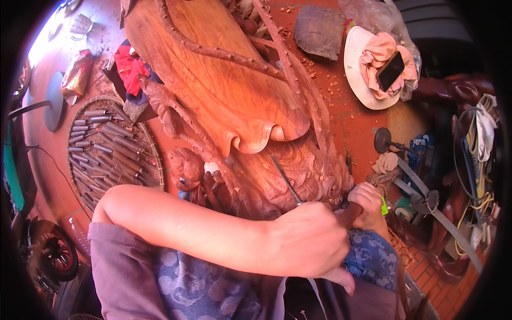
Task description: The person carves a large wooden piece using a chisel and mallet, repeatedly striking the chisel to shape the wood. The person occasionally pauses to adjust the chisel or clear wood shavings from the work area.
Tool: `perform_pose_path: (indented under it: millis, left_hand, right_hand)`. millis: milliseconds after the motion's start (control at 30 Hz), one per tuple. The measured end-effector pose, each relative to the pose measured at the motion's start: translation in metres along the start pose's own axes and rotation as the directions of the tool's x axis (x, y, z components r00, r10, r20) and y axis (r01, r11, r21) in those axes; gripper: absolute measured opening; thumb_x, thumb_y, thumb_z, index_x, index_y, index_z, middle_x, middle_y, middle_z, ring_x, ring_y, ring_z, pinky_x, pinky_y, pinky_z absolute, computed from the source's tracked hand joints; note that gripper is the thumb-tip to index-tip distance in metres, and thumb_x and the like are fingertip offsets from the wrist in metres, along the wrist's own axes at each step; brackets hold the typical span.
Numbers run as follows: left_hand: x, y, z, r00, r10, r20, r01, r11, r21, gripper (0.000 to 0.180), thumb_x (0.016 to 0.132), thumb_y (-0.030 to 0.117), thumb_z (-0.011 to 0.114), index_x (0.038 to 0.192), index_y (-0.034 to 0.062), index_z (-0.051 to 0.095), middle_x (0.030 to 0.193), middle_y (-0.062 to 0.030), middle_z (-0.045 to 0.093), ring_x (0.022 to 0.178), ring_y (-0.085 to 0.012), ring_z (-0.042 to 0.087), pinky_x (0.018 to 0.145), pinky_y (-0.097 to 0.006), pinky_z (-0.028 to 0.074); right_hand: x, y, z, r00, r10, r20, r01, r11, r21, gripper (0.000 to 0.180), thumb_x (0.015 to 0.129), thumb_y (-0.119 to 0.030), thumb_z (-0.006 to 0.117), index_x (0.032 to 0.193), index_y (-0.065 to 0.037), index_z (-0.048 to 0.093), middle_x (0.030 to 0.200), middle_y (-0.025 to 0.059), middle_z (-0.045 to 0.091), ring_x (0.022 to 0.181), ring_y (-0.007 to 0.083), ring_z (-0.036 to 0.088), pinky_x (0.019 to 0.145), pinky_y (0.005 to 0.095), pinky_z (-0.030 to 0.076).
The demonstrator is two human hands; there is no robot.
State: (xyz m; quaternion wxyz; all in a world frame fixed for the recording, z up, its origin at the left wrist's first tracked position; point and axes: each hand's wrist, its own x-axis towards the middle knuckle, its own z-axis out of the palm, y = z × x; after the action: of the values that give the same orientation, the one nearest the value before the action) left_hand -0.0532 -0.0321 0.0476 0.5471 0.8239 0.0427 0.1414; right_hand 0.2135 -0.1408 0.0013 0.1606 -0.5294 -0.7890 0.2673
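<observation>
Nearest, my blue-patterned cloth (pixel 186 280) and my dull purple sleeve (pixel 120 261) are lying on the near side of the big reddish-brown carved wood sculpture. My left arm is crossing before that sculpture, and my left hand (pixel 309 237) is clenching around a slim tool with a dark metal shaft (pixel 286 180). The shaft is pointing up and leftward over the swirling carved ridges; whether its tip is touching the wood I cannot tell. My right hand (pixel 366 201), near the sculpture's right near corner, is curling its fingers around a reddish-brown wooden piece (pixel 349 214) that is showing between my two fists; I cannot tell whether it is the tool's own handle. The carved wood sculpture (pixel 213 80) itself is stretching away in front of me, its broad smooth orange-brown panel ending in a rippled lip on the near side, with knobbly stems running along it.

Left of the sculpture, a round shallow woven basket (pixel 159 162) is holding many tools with dark cylindrical handles (pixel 120 152). Right of the sculpture, a dark round metal disc on a rod (pixel 382 140) is sitting. Farther along that right side, a cream wide-brimmed hat (pixel 357 53) is lying with peach-coloured cloth (pixel 376 49) and a black phone (pixel 391 71) on it. Beyond the hat, beside the sculpture's far part, a flat grey-brown slab (pixel 319 32) is resting on the reddish floor (pixel 344 114).
</observation>
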Motion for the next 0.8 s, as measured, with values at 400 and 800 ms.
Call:
perform_pose_path:
  millis: [400, 800]
  left_hand:
    - [-0.003, -0.007, 0.022, 0.993, 0.090, -0.082, -0.097, 0.992, -0.086, 0.031, 0.094, 0.034, 0.060, 0.093, 0.0032, 0.058, 0.085, -0.0125, 0.058, 0.081, -0.0302, 0.063, 0.070, -0.041, 0.052]
    - [0.009, -0.012, 0.010, 0.963, 0.214, -0.164, -0.239, 0.960, -0.147, 0.034, 0.093, 0.043, 0.061, 0.090, 0.0092, 0.060, 0.097, -0.0101, 0.055, 0.093, -0.0260, 0.055, 0.079, -0.040, 0.042]
  right_hand:
    - [0.006, -0.009, -0.004, 0.982, 0.014, 0.190, -0.010, 1.000, -0.021, 0.028, 0.055, -0.013, 0.076, 0.080, -0.004, 0.065, 0.071, 0.0088, 0.062, 0.068, 0.0295, 0.062, 0.063, 0.0393, 0.047]
    - [0.006, -0.011, -0.008, 0.976, 0.067, 0.209, -0.062, 0.998, -0.030, 0.029, 0.059, -0.015, 0.076, 0.083, -0.006, 0.064, 0.075, 0.0079, 0.060, 0.072, 0.0303, 0.061, 0.066, 0.0411, 0.047]
